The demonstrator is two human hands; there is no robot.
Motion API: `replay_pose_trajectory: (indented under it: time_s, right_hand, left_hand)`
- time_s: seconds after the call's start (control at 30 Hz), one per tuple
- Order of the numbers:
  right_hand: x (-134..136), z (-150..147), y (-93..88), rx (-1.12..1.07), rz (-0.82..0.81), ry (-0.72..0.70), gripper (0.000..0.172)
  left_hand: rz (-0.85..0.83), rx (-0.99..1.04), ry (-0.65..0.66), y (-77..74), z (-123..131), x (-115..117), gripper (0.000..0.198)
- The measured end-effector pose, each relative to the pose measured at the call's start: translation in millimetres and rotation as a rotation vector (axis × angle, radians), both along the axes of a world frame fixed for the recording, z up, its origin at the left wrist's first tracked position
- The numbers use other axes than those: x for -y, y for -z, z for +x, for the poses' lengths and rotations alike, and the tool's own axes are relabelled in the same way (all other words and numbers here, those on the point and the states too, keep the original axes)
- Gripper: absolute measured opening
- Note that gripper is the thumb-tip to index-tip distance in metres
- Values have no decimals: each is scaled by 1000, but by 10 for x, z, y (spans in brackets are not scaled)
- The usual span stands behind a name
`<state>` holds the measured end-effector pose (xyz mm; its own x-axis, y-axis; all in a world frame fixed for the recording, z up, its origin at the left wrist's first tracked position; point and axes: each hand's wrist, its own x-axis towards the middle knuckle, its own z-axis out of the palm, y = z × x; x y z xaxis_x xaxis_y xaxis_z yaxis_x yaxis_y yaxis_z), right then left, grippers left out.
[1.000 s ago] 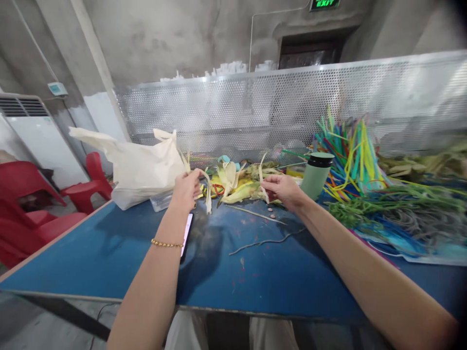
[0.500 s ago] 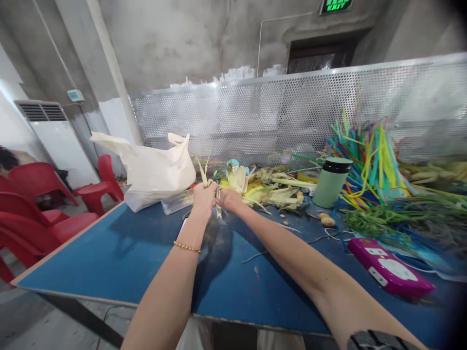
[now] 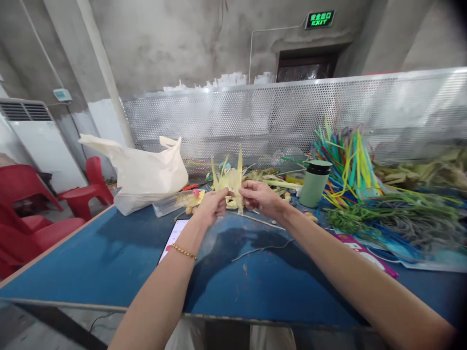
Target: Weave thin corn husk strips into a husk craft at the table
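Left hand [image 3: 212, 206], right hand [image 3: 260, 197], both pinched.

Both hands are up over the blue tabletop [image 3: 109, 253]. The left hand [image 3: 213, 206] and right hand [image 3: 260, 198] meet at the base of a pale husk bundle [image 3: 233, 181], each grip pinched tight on it, blades fanning upward. A phone [image 3: 174, 234] lies flat beside the left wrist, a green cup [image 3: 314, 183] stands near the right hand, and a white bag [image 3: 146, 172] sits off to the left.

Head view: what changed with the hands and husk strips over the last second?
The right hand left the husk pile and joined the left hand; both now pinch a fan of husk strips upright between them. Green cup, white bag and phone stayed put.
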<state>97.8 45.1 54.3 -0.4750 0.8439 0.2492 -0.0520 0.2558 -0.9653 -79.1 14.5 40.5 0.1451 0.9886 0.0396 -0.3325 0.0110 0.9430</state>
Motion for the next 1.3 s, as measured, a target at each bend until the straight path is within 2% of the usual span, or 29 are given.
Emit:
replay_pose_trajectory:
  time_s: [0.07,0.17,0.23,0.3,0.37,0.43,0.5,0.6,0.7,0.8,0.87,0.97,1.03,1.1,1.3]
  right_hand:
    - [161,131,8,-26,10,-24,35]
    - [259,232,49,20,188,74,32]
    - [261,276,58,52,398,176,26]
    - [247,320,44,132,658,216,18]
    - [234,362,24,243,908,203,15]
    - [225,388,14,334,1063,158,17]
    - [219,392,22,369,1120,134,19]
    - [209,373,54,378,1156,159,20]
    - [208,351,85,419,1188,185,21]
    - [239,311,112,367,1158,199,20]
    - [280,265,126,259,1038,279,16]
    - [353,176,133,127,664,421,20]
    - [391,126,125,109,406,406,25]
    - [412,96,110,116,260,331,24]
    - [415,113,65,160,192,255,8]
  left_hand:
    - [27,55,128,27,87,46,29]
    - [35,53,109,64,142,71,26]
    - [12,44,101,72,143,69,22]
    - [-35,26,150,62,144,73,23]
    - [-83,-23,220,40,164,95,29]
    - [-85,-76,258,15,201,135,34]
    - [-35,-112,219,-4,238,181,41]
    - [25,-157,125,-16,267,233,40]
    - [64,-213,133,-16,266,255,40]
    - [92,-248,100,-13,261,250,37]
    - [106,-244,47,-9,265,234,33]
    - [154,-209,-32,8,283,195,30]
    - [191,-217,-83,28,304,170,30]
    - [209,-257,-127,46,325,157,31]
    - [174,-294,-82,36,333,187,26]
